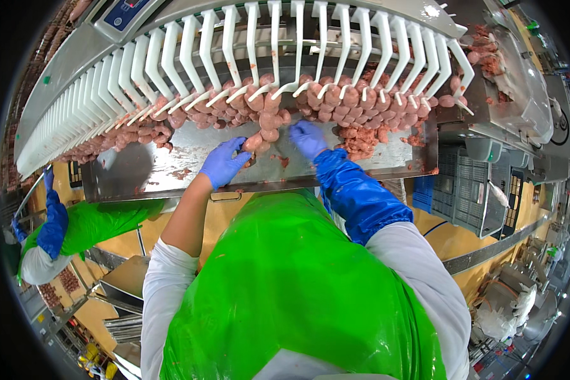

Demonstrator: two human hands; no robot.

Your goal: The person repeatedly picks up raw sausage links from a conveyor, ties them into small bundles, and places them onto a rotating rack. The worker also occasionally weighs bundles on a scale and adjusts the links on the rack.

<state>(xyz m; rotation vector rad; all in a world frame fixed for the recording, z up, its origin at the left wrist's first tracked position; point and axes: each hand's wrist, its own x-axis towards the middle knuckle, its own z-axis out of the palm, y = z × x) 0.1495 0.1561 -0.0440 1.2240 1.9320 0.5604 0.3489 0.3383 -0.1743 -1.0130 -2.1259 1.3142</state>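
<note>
the sausage string (264, 120) hangs from the white hooks (259, 44) at the far side and falls down to the steel worktop (171, 168), long axis from far to near. its low end lies between both hands. the left hand (223, 161) pinches the lowest links, arm bare. the right hand (308, 138) curls just right of the string, in blue sleeve (354, 196); if it grips, i cannot tell.

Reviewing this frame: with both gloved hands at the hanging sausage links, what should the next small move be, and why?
Probably lift the loop up onto a free white hook. The left hand cups the bottom of a sausage strand that dangles below the row toward the steel tray, while the right hand pinches beside it. Neighbouring links already hang on hooks; this one sags lower.
</note>
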